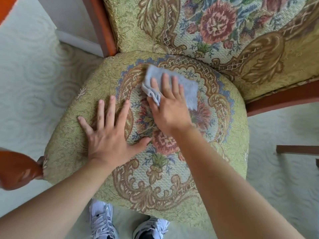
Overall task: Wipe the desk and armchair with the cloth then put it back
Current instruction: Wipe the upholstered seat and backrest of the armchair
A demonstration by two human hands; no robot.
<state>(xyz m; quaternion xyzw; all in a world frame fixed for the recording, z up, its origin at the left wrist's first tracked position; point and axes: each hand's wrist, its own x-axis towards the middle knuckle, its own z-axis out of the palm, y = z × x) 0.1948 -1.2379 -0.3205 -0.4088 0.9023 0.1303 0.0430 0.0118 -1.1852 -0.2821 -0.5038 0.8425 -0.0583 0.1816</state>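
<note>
Cloth (183, 85) lies flat under my right hand (170, 109), fingers straight, wiping the armchair (224, 152) seat's back half; my left hand (110, 135) braces, spread. Next, sweep toward the front edge.

A pale carpet (29, 80) with a raised swirl pattern covers the floor under soft, even light. At upper left a plain light wall (69, 16) meets it along a white skirting board (81, 42). A dark wooden bar (297, 150) juts in over the carpet at the right edge.
</note>
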